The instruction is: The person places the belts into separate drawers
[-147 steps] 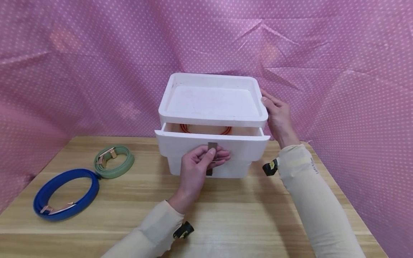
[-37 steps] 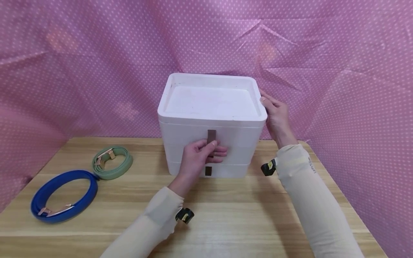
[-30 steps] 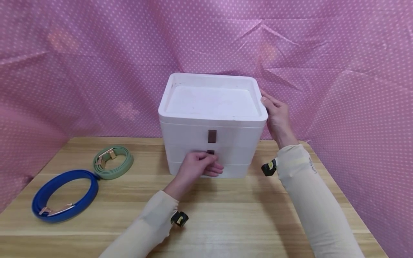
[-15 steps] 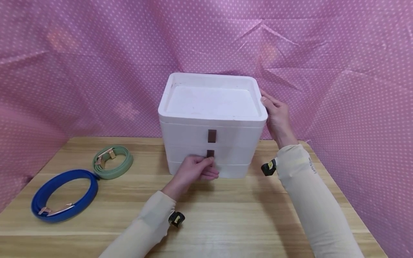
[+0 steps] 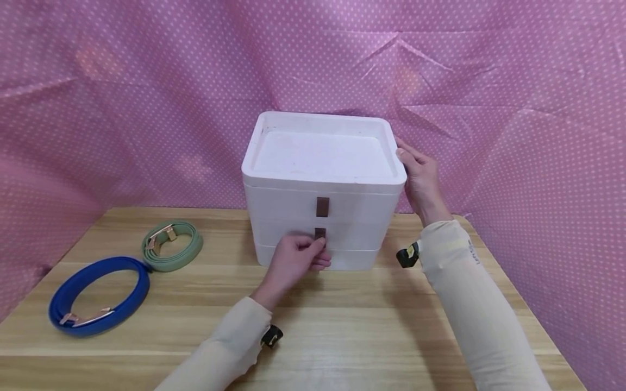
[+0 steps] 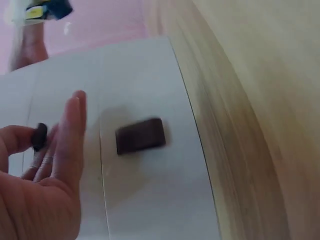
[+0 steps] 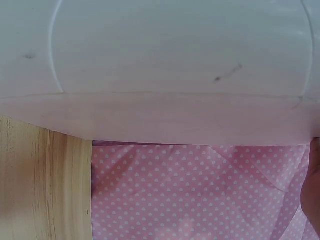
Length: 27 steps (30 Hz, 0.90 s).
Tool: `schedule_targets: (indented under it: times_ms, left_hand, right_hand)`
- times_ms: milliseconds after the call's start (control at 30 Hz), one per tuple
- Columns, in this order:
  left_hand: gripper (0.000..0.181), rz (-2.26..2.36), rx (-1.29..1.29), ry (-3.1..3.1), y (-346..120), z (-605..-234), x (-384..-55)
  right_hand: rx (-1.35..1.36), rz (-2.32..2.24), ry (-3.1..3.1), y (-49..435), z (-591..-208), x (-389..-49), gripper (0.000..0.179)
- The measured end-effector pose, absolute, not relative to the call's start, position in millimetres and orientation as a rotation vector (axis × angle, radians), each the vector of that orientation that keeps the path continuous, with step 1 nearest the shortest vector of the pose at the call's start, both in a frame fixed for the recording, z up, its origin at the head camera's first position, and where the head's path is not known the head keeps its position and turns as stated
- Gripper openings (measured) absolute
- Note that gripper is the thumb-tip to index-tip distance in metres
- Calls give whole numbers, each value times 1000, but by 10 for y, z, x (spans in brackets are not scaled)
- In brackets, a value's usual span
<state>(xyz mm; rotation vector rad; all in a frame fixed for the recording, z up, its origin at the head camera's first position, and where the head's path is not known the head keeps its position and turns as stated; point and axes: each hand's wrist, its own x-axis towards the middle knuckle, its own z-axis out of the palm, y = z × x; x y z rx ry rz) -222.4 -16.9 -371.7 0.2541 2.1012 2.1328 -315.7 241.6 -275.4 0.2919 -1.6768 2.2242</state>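
Note:
A white drawer unit (image 5: pixel 279 212) stands on the table with its drawers pushed in. My left hand (image 5: pixel 290 260) is at its front, thumb and fingers pinching the brown tab (image 5: pixel 320 233) of the middle drawer. The left wrist view shows that tab (image 6: pixel 39 137) edge-on between thumb and finger. Above it is the upper drawer's brown tab (image 5: pixel 322 207); the lowest drawer's tab (image 6: pixel 140 136) shows beside my hand in the left wrist view. My right hand (image 5: pixel 421 182) rests against the unit's right side, thumb by the top rim and fingers extended toward the back, partly hidden.
On the left of the wooden table (image 5: pixel 342 336) lie a coiled blue belt (image 5: pixel 100 326) and a smaller coiled green belt (image 5: pixel 172 263), both with gold-coloured buckles. A pink dotted cloth (image 5: pixel 195 108) hangs behind the drawer unit and along the sides.
The upper drawer, earlier partly pulled out with a red-orange coil inside, is now pushed in. My left hand has let go of its tab and moved down to the middle one. My right hand stays put.

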Motion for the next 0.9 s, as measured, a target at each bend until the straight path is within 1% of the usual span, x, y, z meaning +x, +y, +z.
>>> schedule_targets:
  times_ms: [100, 200, 367, 667, 900]
  left_hand:
    - [27, 2173, 213, 1956, -165, -3720, -2248]
    - [31, 2221, 196, 1842, -170, -3738, -2279]
    - [36, 2242, 250, 1844, -169, -3754, -2297]
    - [22, 2292, 265, 1818, -149, -3724, -2273]
    - [18, 2340, 255, 1774, -165, -3729, -2262]
  right_hand:
    - [283, 2231, -1674, 2415, -2753, -3159, 37]
    - [264, 2236, -1678, 2414, -2746, -3164, 37]
    - [258, 2245, -1665, 2423, -2748, -3163, 37]
    - [281, 2230, -1668, 2443, -2756, -3153, 37]
    - [303, 2262, -1644, 2416, -2769, -3166, 36]
